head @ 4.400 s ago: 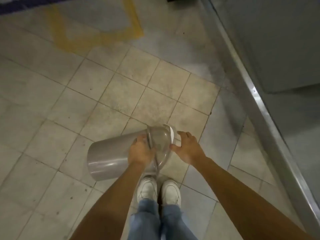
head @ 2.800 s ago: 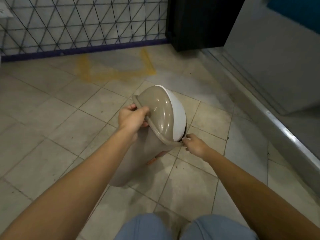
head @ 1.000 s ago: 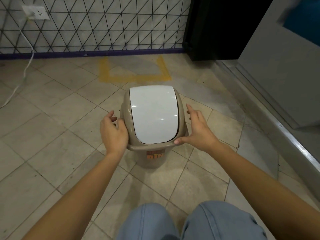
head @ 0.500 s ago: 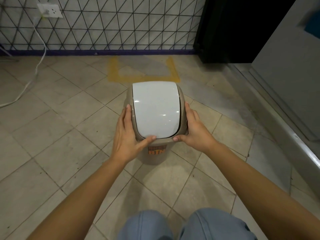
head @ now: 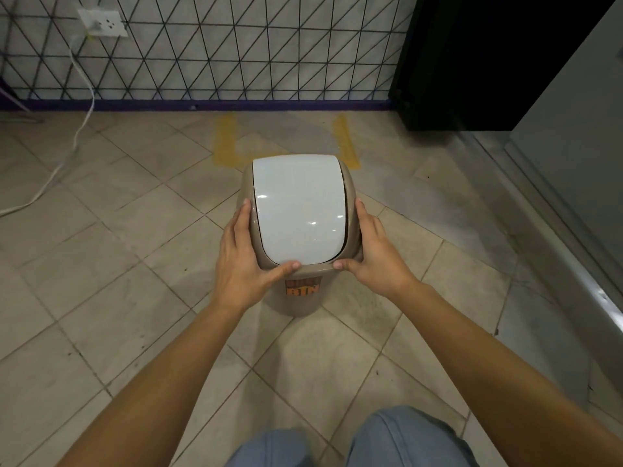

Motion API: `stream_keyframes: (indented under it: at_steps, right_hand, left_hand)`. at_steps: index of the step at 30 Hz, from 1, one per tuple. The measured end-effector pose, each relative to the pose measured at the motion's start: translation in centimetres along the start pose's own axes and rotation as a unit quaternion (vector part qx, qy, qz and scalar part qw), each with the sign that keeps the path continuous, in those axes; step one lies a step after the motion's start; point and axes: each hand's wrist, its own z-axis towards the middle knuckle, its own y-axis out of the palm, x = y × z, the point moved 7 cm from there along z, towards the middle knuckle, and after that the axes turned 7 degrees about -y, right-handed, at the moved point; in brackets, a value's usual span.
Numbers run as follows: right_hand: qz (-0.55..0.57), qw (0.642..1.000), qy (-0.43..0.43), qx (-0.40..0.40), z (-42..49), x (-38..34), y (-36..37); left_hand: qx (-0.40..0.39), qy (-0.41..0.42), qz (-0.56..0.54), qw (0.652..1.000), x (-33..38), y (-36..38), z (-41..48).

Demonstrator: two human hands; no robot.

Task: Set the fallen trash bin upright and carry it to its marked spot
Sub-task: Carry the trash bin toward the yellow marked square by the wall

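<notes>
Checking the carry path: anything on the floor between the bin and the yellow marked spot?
Head view: nothing. The bin, upright, both hands on its sides, overlaps the near edge of the yellow marking; only bare tile shows inside.

Trash bin point(head: 300, 299): small, round-bodied, taupe plastic, narrowing toward the base; orange label on the near side, lower line reading "BIN", upper line blurred. Lid: taupe domed collar carrying a glossy white swing flap point(head: 299, 208), shut, with small light reflections. Pose: upright, top toward the camera; whether the base touches the tiled floor cannot be told. Marked spot point(head: 344, 143): worn yellow floor outline, open toward the wall, two side bars visible, near edge partly hidden behind the lid. Bin sits just short of the outline, roughly centred on it.
</notes>
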Motion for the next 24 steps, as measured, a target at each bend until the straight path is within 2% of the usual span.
stream_keyframes:
  at_steps: [8,13,24]
  right_hand:
    - [0.02,0.999,-0.021,0.017,3.7,1.0,-0.6]
    - [0.023,0.999,-0.03,0.037,5.6,1.4,-1.2]
    - [0.036,0.995,-0.025,0.088,9.0,1.8,-0.9]
  left_hand:
    - [0.048,-0.023,0.056,0.997,0.2,0.9,2.6]
    - [0.037,-0.07,0.022,0.997,-0.3,1.8,4.0]
    - [0.009,-0.046,-0.032,0.998,-2.1,2.3,7.7]
